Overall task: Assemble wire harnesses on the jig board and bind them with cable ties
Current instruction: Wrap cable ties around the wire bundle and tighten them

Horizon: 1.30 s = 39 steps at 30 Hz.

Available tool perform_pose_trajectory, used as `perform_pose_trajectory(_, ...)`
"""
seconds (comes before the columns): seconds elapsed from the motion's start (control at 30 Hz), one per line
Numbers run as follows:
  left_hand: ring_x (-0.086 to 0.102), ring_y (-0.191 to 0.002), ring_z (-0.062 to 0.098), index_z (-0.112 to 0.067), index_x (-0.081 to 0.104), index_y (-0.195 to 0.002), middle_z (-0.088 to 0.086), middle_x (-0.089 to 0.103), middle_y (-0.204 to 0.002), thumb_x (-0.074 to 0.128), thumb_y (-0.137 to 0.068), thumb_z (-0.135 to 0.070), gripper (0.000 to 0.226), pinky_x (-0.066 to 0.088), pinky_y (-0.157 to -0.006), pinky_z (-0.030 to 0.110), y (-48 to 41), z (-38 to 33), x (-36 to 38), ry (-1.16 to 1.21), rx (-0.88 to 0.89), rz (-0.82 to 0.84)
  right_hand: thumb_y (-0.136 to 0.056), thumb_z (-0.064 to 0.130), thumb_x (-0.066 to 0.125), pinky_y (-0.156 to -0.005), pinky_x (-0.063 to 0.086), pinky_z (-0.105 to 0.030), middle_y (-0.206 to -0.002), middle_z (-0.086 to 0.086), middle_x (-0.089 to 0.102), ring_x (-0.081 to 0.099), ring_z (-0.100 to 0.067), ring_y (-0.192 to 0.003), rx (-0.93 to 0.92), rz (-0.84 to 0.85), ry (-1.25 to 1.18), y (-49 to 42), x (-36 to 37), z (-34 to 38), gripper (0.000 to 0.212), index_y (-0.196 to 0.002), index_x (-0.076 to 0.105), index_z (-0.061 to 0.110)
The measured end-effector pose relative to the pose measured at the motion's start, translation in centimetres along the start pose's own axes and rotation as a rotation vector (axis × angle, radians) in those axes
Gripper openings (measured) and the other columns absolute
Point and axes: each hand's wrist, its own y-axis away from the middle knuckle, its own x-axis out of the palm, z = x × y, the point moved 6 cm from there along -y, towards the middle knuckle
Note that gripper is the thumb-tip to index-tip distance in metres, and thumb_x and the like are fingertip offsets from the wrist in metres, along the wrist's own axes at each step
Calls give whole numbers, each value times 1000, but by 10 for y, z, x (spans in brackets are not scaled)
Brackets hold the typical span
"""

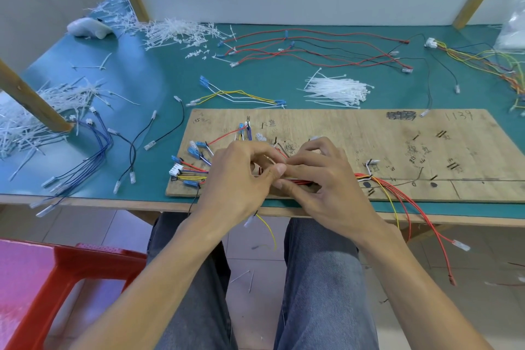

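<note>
Both hands meet over the near edge of the plywood jig board (397, 151), and it is tight work here. The left hand (238, 176) has its thumb and fingers curled in, pinching the wire bundle (363, 177), and the right hand (324, 179) closes on the same bundle from the other side, fingertips almost touching the left thumb. Whether a tie is already threaded between those fingers cannot be told; the knuckles hide it. Here is what matters: the bundle's long axis runs straight across, left to right, under both palms. It fans out past the left hand into blue terminals (194, 151) and a white connector (175, 170), and emerges past the right hand as red, yellow and white leads that spill off the table edge. Any tie must wrap across that line, so the pinch point between the hands looks like the binding spot. The fresh stock of white cable ties (335, 91) lies beyond the hands, past the board's far edge and slightly to the right, so the right hand is nearer for the next reach. Loose red and black leads (312, 48) lie farther out, and trimmed tie offcuts (176, 31) are heaped far off to the left.
</note>
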Motion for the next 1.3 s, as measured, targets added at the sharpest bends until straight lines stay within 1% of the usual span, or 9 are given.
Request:
perform_pose_trajectory(0.17,46,-49,-4,-33,72,-70,-29,61,-61,83,-87,-19,25,32,-49,10,-12,-5,-8,-72,-9,-3,-97,37,77,-83,43,-56,-101,21,73,56,-23,-105,9,-9,-10,-1,-2,2,12,-99,84,28)
perform_pose_trajectory(0.3,49,-54,-14,-30,72,-75,-37,51,-51,79,-90,-17,21,33,-52,7,-14,-14,-6,-146,19,-1,-101,43,65,-86,45,-58,-96,24,73,55,-21,-104,97,22,-87,-6,-3,1,26,-92,85,29)
perform_pose_trajectory(0.47,50,-62,-15,-28,77,-77,-22,58,-58,82,-87,-14,17,33,-58,5,-18,-12,-9,-154,30,-1,-96,38,75,-94,46,-53,-94,20,76,58,-19,-99,225,147,-188,-15,-2,-3,17,-90,86,26)
perform_pose_trajectory(0.57,49,-65,-17,-30,78,-78,-29,56,-55,83,-86,-19,15,32,-56,10,-21,-11,-9,-179,8,-11,-91,30,82,-97,46,-41,-87,13,77,61,-10,-87,269,140,-279,-18,-5,-5,8,-89,86,23)
perform_pose_trajectory(0.67,48,-66,-17,-30,79,-78,-43,50,-58,82,-86,-22,12,29,-55,23,-24,-10,-10,-205,-17,-22,-87,31,85,-86,47,-32,-82,11,76,62,-10,-80,330,136,-372,-20,-5,-6,9,-94,86,25)
perform_pose_trajectory(0.8,48,-59,2,-28,76,-76,-29,56,-56,81,-86,-22,12,32,-58,29,-25,-14,-10,-209,-19,-71,-87,31,86,-82,48,-39,-80,6,77,63,-21,-82,336,154,-355,-20,-4,-9,5,-92,86,29)
perform_pose_trajectory(0.87,48,-62,4,-27,74,-75,-19,57,-57,80,-87,-20,15,38,-62,31,-28,-19,-12,-179,3,-105,-88,26,85,-86,49,-39,-88,12,79,65,-13,-87,294,177,-295,-18,-3,-6,4,-92,86,26)
perform_pose_trajectory(1.1,51,-57,-8,-22,69,-74,-24,55,-54,73,-88,-2,25,30,-56,12,-30,-32,-11,-82,84,-156,-87,26,83,-90,48,-41,-91,23,76,56,-12,-93,224,244,-119,-23,-3,-1,3,-86,84,27)
perform_pose_trajectory(1.3,61,-74,11,-21,71,-86,-10,70,-79,74,-93,-12,12,43,-67,18,-21,-23,-11,23,184,-87,-85,28,84,-92,47,-45,-86,12,75,57,-18,-90,256,294,-136,-27,-2,-4,3,-87,82,29)
